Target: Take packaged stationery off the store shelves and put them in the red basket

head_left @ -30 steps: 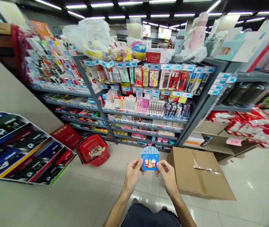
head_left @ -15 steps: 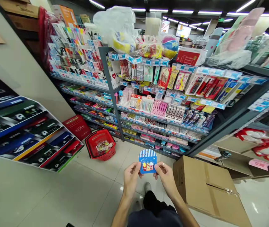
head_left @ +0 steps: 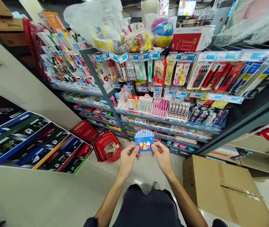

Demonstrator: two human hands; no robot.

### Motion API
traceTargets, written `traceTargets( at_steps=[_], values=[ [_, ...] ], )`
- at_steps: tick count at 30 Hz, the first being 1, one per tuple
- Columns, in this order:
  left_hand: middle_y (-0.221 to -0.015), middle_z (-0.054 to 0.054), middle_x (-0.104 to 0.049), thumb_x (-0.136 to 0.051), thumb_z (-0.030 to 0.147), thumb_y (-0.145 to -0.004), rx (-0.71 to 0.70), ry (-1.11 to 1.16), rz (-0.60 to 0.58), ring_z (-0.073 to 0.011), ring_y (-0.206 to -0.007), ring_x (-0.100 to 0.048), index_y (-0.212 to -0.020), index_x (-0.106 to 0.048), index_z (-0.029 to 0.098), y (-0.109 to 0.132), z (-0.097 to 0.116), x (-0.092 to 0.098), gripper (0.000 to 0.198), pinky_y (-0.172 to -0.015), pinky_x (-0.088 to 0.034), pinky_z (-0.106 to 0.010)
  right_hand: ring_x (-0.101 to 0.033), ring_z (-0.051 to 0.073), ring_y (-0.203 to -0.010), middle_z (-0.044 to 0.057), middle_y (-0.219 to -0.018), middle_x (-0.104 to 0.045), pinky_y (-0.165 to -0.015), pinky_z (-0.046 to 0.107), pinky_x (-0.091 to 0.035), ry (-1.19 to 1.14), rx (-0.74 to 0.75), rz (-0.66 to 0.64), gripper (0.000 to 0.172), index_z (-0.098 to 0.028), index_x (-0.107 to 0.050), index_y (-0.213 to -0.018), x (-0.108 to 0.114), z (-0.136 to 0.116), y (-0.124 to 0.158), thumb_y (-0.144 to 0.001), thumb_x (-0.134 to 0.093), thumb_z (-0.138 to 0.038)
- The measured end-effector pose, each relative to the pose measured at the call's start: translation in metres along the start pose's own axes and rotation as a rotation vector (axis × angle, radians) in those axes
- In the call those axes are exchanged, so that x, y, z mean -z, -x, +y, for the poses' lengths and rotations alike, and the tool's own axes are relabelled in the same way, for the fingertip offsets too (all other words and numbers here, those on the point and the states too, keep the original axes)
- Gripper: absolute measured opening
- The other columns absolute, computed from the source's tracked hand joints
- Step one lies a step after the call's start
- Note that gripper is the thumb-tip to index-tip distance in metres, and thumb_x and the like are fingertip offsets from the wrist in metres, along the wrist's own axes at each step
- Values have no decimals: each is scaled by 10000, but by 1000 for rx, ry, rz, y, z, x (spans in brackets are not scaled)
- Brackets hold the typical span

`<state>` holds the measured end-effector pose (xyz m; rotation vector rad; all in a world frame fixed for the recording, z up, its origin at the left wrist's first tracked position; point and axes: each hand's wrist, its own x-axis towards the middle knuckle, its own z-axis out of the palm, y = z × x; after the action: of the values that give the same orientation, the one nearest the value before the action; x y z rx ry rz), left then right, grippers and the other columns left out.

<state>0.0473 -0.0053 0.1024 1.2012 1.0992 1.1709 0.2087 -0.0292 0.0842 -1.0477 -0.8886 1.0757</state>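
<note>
Pinching a small blue card (head_left: 144, 141) between your two hands, you hold it up in front of your body, above the floor (head_left: 96, 192) and before the lower rows of a gray shelf unit (head_left: 106, 94). Your left hand (head_left: 128, 156) has its thumb on the card's lower left edge, and your right hand (head_left: 162, 155) has its thumb on the lower right edge; both are closed narrowly on it, with some fingertips showing just below. The card faces you upright, with a rounded top in blue and white stripes and small food-shaped pieces in red, yellow and white along its lower part. On the floor to the left of the card, well apart from your hands, a red basket (head_left: 116, 156) holds a few colorful packets, and just beside it sits a red box (head_left: 83, 130). To your right, a large cardboard box (head_left: 229, 186) rests on the floor near the foot of the shelves. Ahead of you, a pink pen holder (head_left: 159, 113) filled with pink pens stands on a middle shelf, and packaged pens (head_left: 200, 77) hang above. Along the top lie a blue, pink and yellow ball (head_left: 162, 31) in clear plastic and a white and red carton (head_left: 188, 37), next to each other.
</note>
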Motion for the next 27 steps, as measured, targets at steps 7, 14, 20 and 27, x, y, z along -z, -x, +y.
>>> traceTargets(
  at_steps=[7,14,20,27],
  values=[
    [-590,7,-635,-739,488,-842,-115,57,-68,-107,-525,-572,-863,-698,144,-78,25,21,347,-527,-472,-212,-584,125,-591,-4,-674,-664,-575,254,-483,105,97,47,348,-189,-664,-869,-39,-10,-59,-837,-734,-528],
    [-544,24,-621,-728,484,-857,-279,156,-193,-94,-470,-552,-892,-694,149,-159,79,107,338,-488,-454,-194,-548,109,-530,-21,-630,-641,-550,246,-469,185,285,45,323,-201,-636,-804,-148,-33,-115,-874,-703,-509],
    [-552,21,-620,-731,494,-854,-274,212,-174,-93,-483,-554,-865,-688,152,-186,94,180,345,-506,-457,-194,-553,117,-532,-10,-633,-651,-535,250,-467,204,301,63,337,-197,-638,-802,-228,-27,-123,-879,-700,-519],
    [-519,20,-590,-735,518,-834,-124,208,-228,-94,-474,-522,-815,-678,147,-170,61,222,376,-498,-429,-197,-550,116,-549,3,-648,-659,-541,249,-465,182,194,110,321,-188,-667,-791,-248,12,-96,-872,-719,-494]
  ],
)
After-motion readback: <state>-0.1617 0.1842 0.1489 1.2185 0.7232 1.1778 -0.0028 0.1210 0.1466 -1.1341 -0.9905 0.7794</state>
